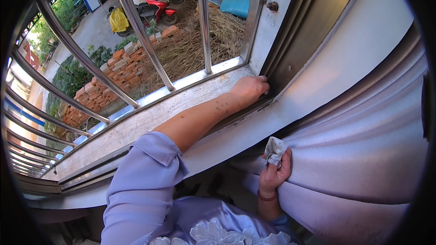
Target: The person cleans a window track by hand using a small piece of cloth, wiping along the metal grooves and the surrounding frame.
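My left hand reaches across the window sill into the lower corner of the metal window frame. Its fingers curl down at the sliding track, and the fingertips are hidden, so I cannot tell whether they grip anything. Lower down, in front of the curtain, my right hand pinches a crumpled whitish tissue or cloth that has grey smudges. A beaded bracelet circles that wrist.
Curved steel window bars stand along the outer edge of the sill. A rusty bolt sticks out of the side wall. Outside are a stacked brick wall, dry stalks and a red scooter. A white inner ledge borders the frame.
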`<state>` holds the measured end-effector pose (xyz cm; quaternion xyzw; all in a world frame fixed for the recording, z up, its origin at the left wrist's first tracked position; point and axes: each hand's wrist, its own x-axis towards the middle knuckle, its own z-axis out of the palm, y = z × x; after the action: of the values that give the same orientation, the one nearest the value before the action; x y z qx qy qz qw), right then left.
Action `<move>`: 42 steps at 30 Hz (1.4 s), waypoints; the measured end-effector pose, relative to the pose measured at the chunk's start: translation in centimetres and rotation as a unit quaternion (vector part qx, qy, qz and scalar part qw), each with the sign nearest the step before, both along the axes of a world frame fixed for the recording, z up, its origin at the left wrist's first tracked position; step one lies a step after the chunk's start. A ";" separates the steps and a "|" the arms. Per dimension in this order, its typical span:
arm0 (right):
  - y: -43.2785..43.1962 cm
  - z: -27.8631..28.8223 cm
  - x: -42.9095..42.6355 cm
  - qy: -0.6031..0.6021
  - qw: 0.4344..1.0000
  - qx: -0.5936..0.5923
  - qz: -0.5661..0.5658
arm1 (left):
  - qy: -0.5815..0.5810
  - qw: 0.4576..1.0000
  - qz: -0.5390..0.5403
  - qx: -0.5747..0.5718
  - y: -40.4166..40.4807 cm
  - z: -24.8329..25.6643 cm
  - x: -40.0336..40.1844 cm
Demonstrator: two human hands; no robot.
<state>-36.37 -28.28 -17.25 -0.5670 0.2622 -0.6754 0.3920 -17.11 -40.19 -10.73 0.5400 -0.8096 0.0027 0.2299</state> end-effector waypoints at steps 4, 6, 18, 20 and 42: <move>0.1 -0.6 0.0 -0.025 1.000 0.006 -0.009 | 0.144 0.986 0.039 -0.070 0.8 1.1 0.9; 0.0 -0.5 -0.1 -0.019 1.000 0.001 -0.008 | 0.169 0.981 0.060 -0.078 0.8 1.6 1.5; 0.5 -1.2 0.6 -0.033 0.999 0.013 0.006 | 0.080 0.993 0.053 -0.068 4.2 1.2 2.3; 0.5 -1.2 0.8 -0.037 0.999 0.011 0.008 | 0.036 0.996 0.056 -0.057 4.3 0.9 2.9; -2.2 1.9 3.2 -0.163 0.938 0.238 0.192 | 0.175 0.961 0.212 0.034 10.6 2.9 6.4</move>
<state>-33.18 -30.48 -15.39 -0.3786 0.2338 -0.5879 0.6755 -10.67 -29.56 -7.87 0.6988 -0.6235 -0.0706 0.3436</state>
